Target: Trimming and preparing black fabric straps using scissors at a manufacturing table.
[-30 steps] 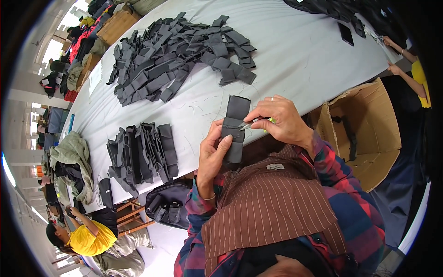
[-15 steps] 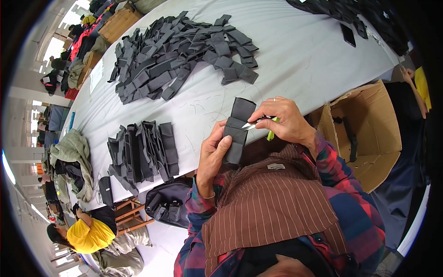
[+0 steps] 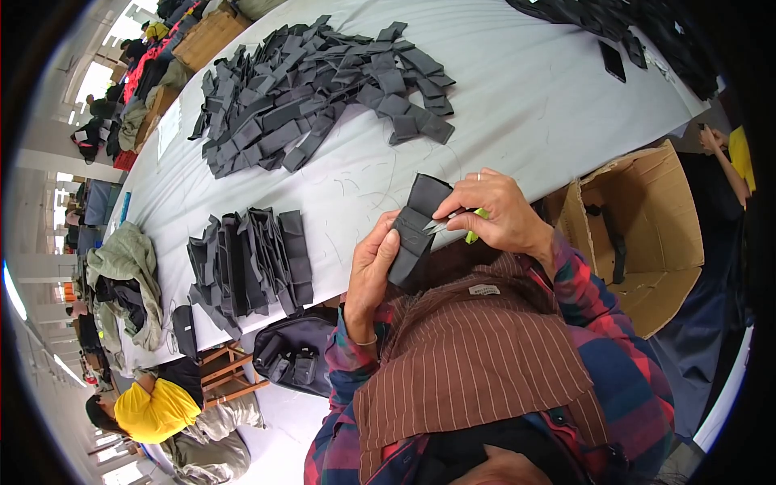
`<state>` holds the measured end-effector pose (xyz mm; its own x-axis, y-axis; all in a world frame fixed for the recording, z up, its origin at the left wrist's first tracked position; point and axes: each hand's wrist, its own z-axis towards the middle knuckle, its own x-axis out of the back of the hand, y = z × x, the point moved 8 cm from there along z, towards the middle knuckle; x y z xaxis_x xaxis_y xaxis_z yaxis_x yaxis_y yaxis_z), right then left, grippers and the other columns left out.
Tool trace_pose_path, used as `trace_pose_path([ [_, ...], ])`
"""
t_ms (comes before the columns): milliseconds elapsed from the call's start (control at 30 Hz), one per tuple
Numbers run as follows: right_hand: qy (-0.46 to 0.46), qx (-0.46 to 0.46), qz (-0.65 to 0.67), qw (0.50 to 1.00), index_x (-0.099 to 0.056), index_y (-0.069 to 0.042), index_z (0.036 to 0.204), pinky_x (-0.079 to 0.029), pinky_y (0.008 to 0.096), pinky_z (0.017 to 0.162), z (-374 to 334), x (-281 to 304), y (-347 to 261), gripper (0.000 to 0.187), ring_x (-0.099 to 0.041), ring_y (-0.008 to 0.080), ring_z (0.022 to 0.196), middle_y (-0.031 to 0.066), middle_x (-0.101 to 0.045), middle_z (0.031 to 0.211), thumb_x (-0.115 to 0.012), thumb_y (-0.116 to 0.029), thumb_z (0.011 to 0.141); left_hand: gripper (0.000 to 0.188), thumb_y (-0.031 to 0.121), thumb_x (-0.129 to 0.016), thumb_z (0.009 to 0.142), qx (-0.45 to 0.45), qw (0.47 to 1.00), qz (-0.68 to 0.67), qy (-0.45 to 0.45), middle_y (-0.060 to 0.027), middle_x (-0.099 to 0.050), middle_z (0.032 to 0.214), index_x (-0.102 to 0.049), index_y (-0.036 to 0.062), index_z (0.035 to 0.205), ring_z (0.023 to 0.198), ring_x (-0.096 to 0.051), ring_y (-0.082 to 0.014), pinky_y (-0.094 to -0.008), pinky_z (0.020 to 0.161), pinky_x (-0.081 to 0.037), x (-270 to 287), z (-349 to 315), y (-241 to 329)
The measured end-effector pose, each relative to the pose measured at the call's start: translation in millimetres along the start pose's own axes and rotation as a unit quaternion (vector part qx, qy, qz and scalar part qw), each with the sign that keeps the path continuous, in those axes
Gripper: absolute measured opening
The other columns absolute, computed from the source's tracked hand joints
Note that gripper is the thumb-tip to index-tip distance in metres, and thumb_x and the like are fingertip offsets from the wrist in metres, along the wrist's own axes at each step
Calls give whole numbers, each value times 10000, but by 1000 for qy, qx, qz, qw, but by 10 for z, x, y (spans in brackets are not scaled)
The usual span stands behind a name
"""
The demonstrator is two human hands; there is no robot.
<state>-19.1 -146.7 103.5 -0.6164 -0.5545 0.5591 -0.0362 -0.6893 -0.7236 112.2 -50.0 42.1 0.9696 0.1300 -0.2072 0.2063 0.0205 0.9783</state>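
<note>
My left hand (image 3: pixel 377 259) grips a dark grey fabric piece (image 3: pixel 426 194) by its left edge, thumb on top. The piece has a crosswise seam at its middle and hangs over the table's near edge. In my right hand (image 3: pixel 495 212) is a pair of thread snips (image 3: pixel 436 225) with silver blades and a bright green part near the palm. The blade tips touch or lie just above the cloth by the seam; I cannot tell which. A stacked row of similar grey pieces (image 3: pixel 257 260) stands to the left, and a large loose pile (image 3: pixel 315 93) lies farther off.
The white-covered table (image 3: pixel 517 121) carries a phone (image 3: pixel 612 61) and black material (image 3: pixel 594 16) at the far right. An open cardboard box (image 3: pixel 647 218) is at my right, a black bag (image 3: pixel 295 352) below the table edge. A person in yellow (image 3: pixel 158 408) sits at lower left.
The fabric piece has tilted, its top swinging slightly right. The snips have shifted a little along the seam, and my left thumb has moved slightly up and left.
</note>
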Motion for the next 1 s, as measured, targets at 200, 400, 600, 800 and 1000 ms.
trace_pose_path([
  [200, 3, 16, -11, 1000, -679, -127, 838, -345, 312, 670, -9, -17, -19, 149, -535, 173, 660, -15, -617, 696, -717, -99, 697, 334, 203, -417, 1004, 7, 1000, -10, 1, -42, -533, 1172, -565, -56, 1155, 1054, -488, -114, -237, 926, -362, -12, 3, -15],
  [400, 5, 15, -7, 1000, -677, -123, 838, -339, 309, 671, -10, -28, -22, 154, -529, 173, 663, -15, -608, 688, -720, -95, 692, 319, 193, -432, 998, 4, 1000, -6, 3, -43, -526, 1192, -582, -50, 1141, 1057, -490, -114, -238, 920, -368, 15, -8, -26],
  [600, 14, 5, -2, 1000, -674, -119, 837, -339, 314, 668, -29, -40, -7, 149, -526, 177, 667, -11, -600, 693, -715, -99, 695, 307, 186, -454, 989, -17, 1000, 17, 5, -67, -525, 1200, -600, -50, 1121, 1063, -493, -137, -248, 923, -369, 31, -5, -3],
  [800, -15, 13, -59, 998, -663, -142, 834, -359, 312, 679, -18, -42, -43, 109, -563, 172, 708, -25, -632, 743, -706, -155, 735, 307, 195, -463, 987, -12, 1000, 10, -5, -70, -527, 1198, -606, -52, 1101, 1056, -496, -140, -249, 916, -374, 39, -9, -23],
  [1000, -14, 12, -27, 999, -662, -140, 824, -363, 313, 667, -24, -66, -31, 113, -551, 172, 676, -25, -627, 718, -718, -180, 735, 300, 195, -476, 983, 6, 999, -38, 11, -64, -533, 1194, -607, -50, 1098, 1042, -497, -126, -240, 902, -380, 23, -31, -63],
])
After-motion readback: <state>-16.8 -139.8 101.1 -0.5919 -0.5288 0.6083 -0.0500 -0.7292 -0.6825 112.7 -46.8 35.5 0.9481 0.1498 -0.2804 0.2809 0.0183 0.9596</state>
